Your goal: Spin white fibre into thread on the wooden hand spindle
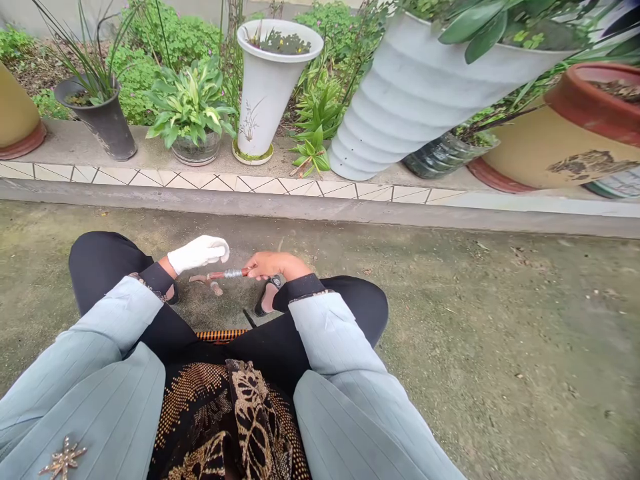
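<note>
My right hand (pixel 271 265), bare, is wrapped round the handle end of a small hammer (pixel 233 273). Silvery wire or tape binds part of its reddish handle. The rusty, worn hammer head points left, low between my knees. Just above the head is my left hand (pixel 200 253) in a white glove, its fingers curled. Whatever those fingers may hold is hidden from this angle. A narrow gap separates the two hands.
Ahead runs a low tiled ledge (pixel 280 185) bearing several pots, among them a white flared pot (pixel 260 100), a large ribbed white planter (pixel 395 93) and a dark pot (pixel 107 123). Concrete ground (pixel 500 333) spreads around my bent knees. An orange-and-black woven edge (pixel 220 336) shows beneath me.
</note>
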Demonstrator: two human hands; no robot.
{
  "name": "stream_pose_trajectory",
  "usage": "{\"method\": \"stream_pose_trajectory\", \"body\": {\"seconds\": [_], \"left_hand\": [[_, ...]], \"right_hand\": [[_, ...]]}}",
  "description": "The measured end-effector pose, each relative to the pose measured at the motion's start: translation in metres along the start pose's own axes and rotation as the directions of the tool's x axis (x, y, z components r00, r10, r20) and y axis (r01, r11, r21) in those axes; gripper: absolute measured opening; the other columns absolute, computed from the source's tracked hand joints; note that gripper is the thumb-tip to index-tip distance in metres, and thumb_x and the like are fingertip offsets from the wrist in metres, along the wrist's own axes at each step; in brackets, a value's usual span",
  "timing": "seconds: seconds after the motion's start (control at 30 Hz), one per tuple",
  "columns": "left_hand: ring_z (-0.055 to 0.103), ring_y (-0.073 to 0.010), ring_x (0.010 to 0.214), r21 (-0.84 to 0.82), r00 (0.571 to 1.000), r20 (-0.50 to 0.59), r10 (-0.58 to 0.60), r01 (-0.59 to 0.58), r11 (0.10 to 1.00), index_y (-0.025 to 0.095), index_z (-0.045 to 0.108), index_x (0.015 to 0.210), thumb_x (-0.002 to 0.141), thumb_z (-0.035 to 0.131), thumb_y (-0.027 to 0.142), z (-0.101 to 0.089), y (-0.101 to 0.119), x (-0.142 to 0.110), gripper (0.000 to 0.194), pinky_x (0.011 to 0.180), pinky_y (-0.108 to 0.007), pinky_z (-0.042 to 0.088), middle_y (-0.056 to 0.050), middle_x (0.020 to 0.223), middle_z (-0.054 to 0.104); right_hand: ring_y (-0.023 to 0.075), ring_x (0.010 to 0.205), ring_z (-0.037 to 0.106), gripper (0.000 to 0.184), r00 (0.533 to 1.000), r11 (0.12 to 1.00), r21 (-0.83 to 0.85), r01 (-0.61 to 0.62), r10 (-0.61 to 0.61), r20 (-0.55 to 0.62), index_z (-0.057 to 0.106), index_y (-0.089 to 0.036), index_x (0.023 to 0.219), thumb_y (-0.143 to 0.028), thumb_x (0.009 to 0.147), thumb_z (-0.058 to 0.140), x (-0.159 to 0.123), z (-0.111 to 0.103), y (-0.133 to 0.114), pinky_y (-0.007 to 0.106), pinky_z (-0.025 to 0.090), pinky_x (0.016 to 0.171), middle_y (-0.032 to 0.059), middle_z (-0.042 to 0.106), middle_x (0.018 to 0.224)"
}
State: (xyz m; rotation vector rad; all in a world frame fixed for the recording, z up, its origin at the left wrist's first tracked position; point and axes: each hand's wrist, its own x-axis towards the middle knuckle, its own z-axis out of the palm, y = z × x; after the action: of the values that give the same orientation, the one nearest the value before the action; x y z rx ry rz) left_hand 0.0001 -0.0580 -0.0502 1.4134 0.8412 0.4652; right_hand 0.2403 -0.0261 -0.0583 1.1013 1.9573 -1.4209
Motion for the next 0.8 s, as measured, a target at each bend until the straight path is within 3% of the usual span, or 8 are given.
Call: {"method": "stream_pose_trajectory", "body": {"seconds": [0.17, 0.33, 0.43, 0.53, 0.57, 0.63, 0.73, 0.8], "left_hand": [[0.032, -0.0046, 0.046, -0.007, 0.989, -0.145, 0.026, -0.028, 1.0, 0.013, 0.059, 0.078, 0.085, 0.056, 0.047, -0.009, 0.001, 0.001, 0.035, 0.042, -0.02, 0.025, 0.0, 0.07, 0.055], [0.031, -0.0048, 0.046, 0.033, 0.99, -0.135, 0.026, -0.022, 0.999, 0.013, 0.058, 0.078, 0.085, 0.056, 0.047, -0.012, 0.005, -0.001, 0.035, 0.044, -0.02, 0.022, 0.002, 0.063, 0.049], [0.033, -0.0052, 0.048, 0.09, 0.991, -0.13, 0.018, -0.006, 0.996, 0.012, 0.059, 0.077, 0.085, 0.055, 0.046, -0.011, 0.008, -0.002, 0.034, 0.045, -0.02, 0.023, 0.002, 0.061, 0.048], [0.033, -0.0057, 0.048, 0.136, 0.98, -0.196, 0.021, 0.006, 0.991, 0.013, 0.058, 0.078, 0.086, 0.053, 0.045, -0.011, 0.006, 0.001, 0.033, 0.045, -0.019, 0.024, 0.003, 0.06, 0.046], [0.032, -0.006, 0.048, 0.152, 0.972, -0.234, 0.021, 0.015, 0.988, 0.013, 0.058, 0.078, 0.086, 0.052, 0.044, -0.011, 0.004, 0.002, 0.033, 0.045, -0.019, 0.025, 0.003, 0.058, 0.045], [0.033, -0.0068, 0.047, 0.174, 0.967, -0.256, 0.01, 0.036, 0.984, 0.014, 0.058, 0.079, 0.087, 0.051, 0.044, -0.01, -0.001, 0.005, 0.032, 0.045, -0.019, 0.027, 0.004, 0.055, 0.042], [0.035, -0.0071, 0.046, 0.141, 0.994, -0.099, -0.048, 0.061, 0.988, 0.014, 0.06, 0.081, 0.089, 0.049, 0.046, -0.003, -0.008, 0.008, 0.034, 0.045, -0.019, 0.031, 0.004, 0.054, 0.041], [0.038, -0.0065, 0.048, 0.117, 0.998, 0.023, -0.054, 0.051, 0.992, 0.013, 0.061, 0.082, 0.089, 0.051, 0.047, 0.002, -0.009, 0.009, 0.036, 0.046, -0.019, 0.032, 0.001, 0.061, 0.05]], "right_hand": [[0.0098, 0.056, 0.047, 0.026, 0.996, 0.994, 0.068, 0.089, -0.091, 0.023, 0.07, -0.015, 0.101, -0.024, 0.079, 0.059, -0.012, -0.004, 0.0, 0.023, 0.037, 0.055, -0.0002, 0.059, 0.067], [0.01, 0.058, 0.048, 0.021, 0.987, 1.0, -0.006, 0.024, -0.024, -0.159, 0.071, -0.016, 0.095, -0.023, 0.079, 0.059, -0.02, -0.01, 0.005, 0.023, 0.035, 0.055, -0.0003, 0.059, 0.067], [0.0096, 0.056, 0.047, 0.027, 0.997, 0.997, 0.043, 0.067, -0.068, 0.025, 0.071, -0.015, 0.099, -0.026, 0.076, 0.065, -0.022, -0.007, 0.001, 0.023, 0.034, 0.054, -0.0014, 0.057, 0.064], [0.0079, 0.056, 0.045, 0.041, 0.927, 0.915, 0.287, 0.284, -0.338, 0.16, 0.068, -0.012, 0.109, -0.035, 0.075, 0.069, -0.031, -0.005, -0.007, 0.022, 0.035, 0.054, -0.002, 0.057, 0.067], [0.0073, 0.056, 0.045, 0.045, 0.903, 0.854, 0.369, 0.367, -0.422, 0.079, 0.067, -0.012, 0.111, -0.038, 0.075, 0.07, -0.036, -0.005, -0.009, 0.021, 0.036, 0.054, -0.0022, 0.056, 0.069], [0.0063, 0.055, 0.041, 0.048, 0.854, 0.713, 0.471, 0.519, -0.455, -0.252, 0.064, -0.011, 0.112, -0.041, 0.076, 0.07, -0.044, -0.009, -0.011, 0.02, 0.034, 0.052, -0.0029, 0.054, 0.068], [0.006, 0.052, 0.038, 0.041, 0.705, 0.596, 0.489, 0.637, -0.192, -0.683, 0.062, -0.012, 0.108, -0.041, 0.08, 0.065, -0.047, -0.018, -0.003, 0.019, 0.032, 0.049, -0.003, 0.051, 0.068], [0.0062, 0.052, 0.039, 0.033, 0.663, 0.652, 0.49, 0.579, -0.025, -0.748, 0.062, -0.013, 0.107, -0.035, 0.082, 0.062, -0.04, -0.022, 0.006, 0.019, 0.032, 0.047, -0.0023, 0.051, 0.069]]}}
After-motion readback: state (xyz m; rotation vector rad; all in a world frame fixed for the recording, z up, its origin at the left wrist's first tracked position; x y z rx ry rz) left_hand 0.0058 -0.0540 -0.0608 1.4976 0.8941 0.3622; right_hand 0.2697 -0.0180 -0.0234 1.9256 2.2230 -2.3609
